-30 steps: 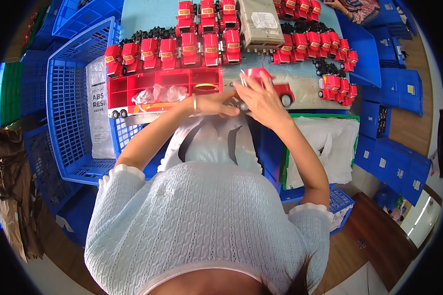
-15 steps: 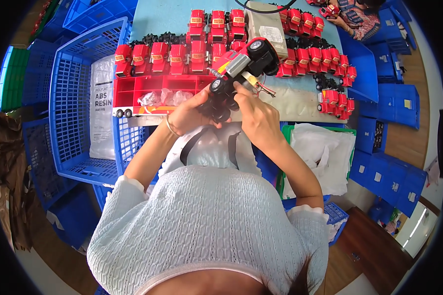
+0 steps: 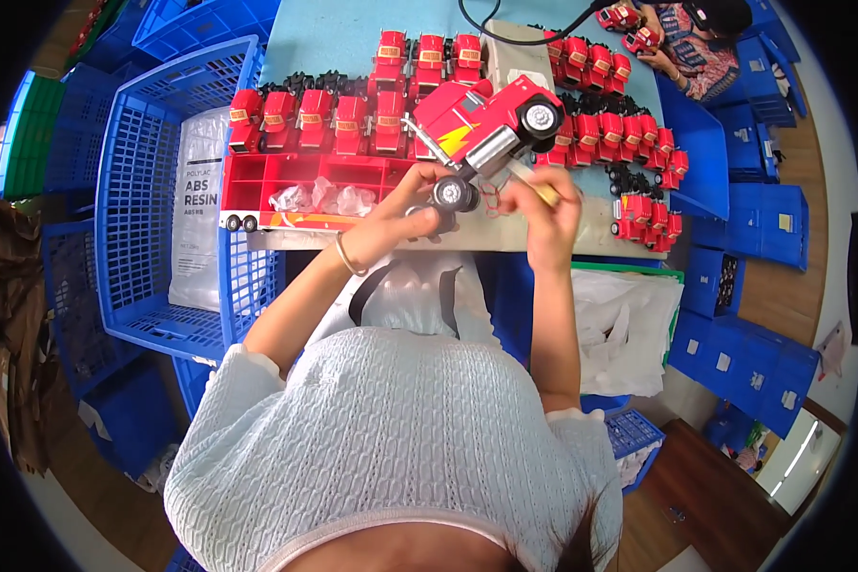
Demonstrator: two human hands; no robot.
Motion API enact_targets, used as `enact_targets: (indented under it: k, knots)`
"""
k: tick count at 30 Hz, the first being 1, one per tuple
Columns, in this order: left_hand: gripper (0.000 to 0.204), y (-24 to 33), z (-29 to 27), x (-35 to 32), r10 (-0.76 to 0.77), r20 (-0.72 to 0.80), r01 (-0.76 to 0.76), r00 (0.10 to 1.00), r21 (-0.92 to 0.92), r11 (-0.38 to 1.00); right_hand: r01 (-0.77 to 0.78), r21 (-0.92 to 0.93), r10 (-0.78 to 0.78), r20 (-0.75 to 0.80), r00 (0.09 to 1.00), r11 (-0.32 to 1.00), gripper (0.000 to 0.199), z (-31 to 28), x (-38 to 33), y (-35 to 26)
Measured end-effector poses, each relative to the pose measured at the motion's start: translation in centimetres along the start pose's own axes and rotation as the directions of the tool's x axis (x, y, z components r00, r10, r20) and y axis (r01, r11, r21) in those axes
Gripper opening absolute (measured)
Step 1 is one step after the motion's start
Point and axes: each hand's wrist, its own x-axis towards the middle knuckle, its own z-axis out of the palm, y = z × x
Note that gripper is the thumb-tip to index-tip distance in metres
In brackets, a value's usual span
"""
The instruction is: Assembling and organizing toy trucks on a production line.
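– Two hands: saw both occupied?

– Yes. Saw the left hand (image 3: 386, 231), at eleven o'clock, curled around a dark wheel (image 3: 451, 194), and the right hand (image 3: 550, 219), at two, pinching a small yellow-tipped piece (image 3: 547, 194) just beside the underside of a red toy truck (image 3: 491, 114). Found that truck raised and tilted between twelve and one.

– Looked how far along?

– Judged mostly assembled, with body and visible wheels on. Also noticed thin wires (image 3: 489, 196) hanging loose, so judged unfinished below.

– Noticed anything around?

– Found a red compartmented trailer (image 3: 300, 221) at ten, holding crumpled clear plastic (image 3: 324, 197); at three, white sheets (image 3: 629, 367) in a green-rimmed tray (image 3: 639, 271). Farther off, saw rows of similar red trucks (image 3: 316, 112) at eleven and past one.

– Spotted anything in the way?

– Saw a grey box (image 3: 520, 59) at one, partly hidden behind the truck, under a looping black cable (image 3: 524, 43). Beyond, towards half past one, glimpsed a co-worker's patterned sleeve (image 3: 715, 71).
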Motion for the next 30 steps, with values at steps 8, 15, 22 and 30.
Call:
enact_targets:
  k: [8,15,22,30]
  knots:
    - [0.066,-1.8,-0.2,2.2,0.305,0.082,-0.292,0.949,0.598,0.747,0.166,0.545,0.054,-0.365,0.93,0.822,0.06,3.8,0.0,1.6]
    - [0.061,3.8,-5.0,3.1,-0.31,0.048,0.302,0.95,-0.404,0.863,0.711,-0.558,-0.644,0.363,0.673,0.429,0.06,1.0,3.1,0.6]
    - [0.05,10.5,-10.1,9.9,0.143,-0.535,0.113,0.833,0.417,0.902,0.227,-0.865,-0.653,-0.142,0.744,0.447,0.029,-16.3,5.0,6.6]
    - [0.063,7.3,-28.8,22.9,0.533,-0.601,0.594,0.595,0.776,0.212,-0.635,-0.742,-0.433,-0.655,0.62,0.215,0.036,-39.8,0.7,15.3]
